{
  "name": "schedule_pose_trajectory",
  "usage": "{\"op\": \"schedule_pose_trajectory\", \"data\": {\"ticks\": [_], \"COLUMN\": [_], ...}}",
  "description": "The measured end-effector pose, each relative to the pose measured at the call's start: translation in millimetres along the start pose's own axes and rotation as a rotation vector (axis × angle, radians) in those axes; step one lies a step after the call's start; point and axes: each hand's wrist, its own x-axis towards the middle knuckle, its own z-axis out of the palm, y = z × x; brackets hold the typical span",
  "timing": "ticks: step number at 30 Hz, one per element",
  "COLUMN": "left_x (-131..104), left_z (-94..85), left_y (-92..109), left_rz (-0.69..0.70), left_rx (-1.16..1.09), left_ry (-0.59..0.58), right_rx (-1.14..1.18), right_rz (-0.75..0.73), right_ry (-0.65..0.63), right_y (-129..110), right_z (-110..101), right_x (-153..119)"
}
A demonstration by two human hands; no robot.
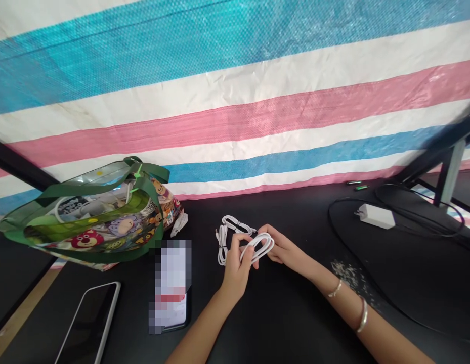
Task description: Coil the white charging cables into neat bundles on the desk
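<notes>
A coiled white cable [265, 246] is held between my two hands above the black table. My left hand [237, 265] is closed, its thumb and fingers gripping the loops from the left. From the right, my right hand [280, 245] pinches the same coil near its upper end; some of its fingers are hidden behind the loops. Just beyond my left hand lies a second white cable [235, 222], bundled with dark ties, on the tabletop.
A patterned bag [117, 227] with green handles stands at the left. Nearby lie a phone with a blurred screen [172, 283] and a white-edged dark device [90, 323]. At the right are a white charger [377, 216], a black cord [344, 242] and scattered pale bits [350, 275].
</notes>
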Motion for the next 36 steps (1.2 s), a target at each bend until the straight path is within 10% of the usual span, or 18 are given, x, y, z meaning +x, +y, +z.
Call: {"op": "schedule_pose_trajectory", "data": {"ticks": [6,36], "left_x": [-1,1], "left_z": [2.6,5.7], "left_y": [0,2], "left_rz": [-0.03,-0.085], "left_rx": [-0.039,-0.04], "left_ry": [-0.043,-0.023], "right_rx": [0.057,0.358], "right_rz": [0.065,0.099], "right_ry": [-0.12,0.252], "right_y": [-5,-9], "right_z": [0,5], "right_x": [-3,-3]}}
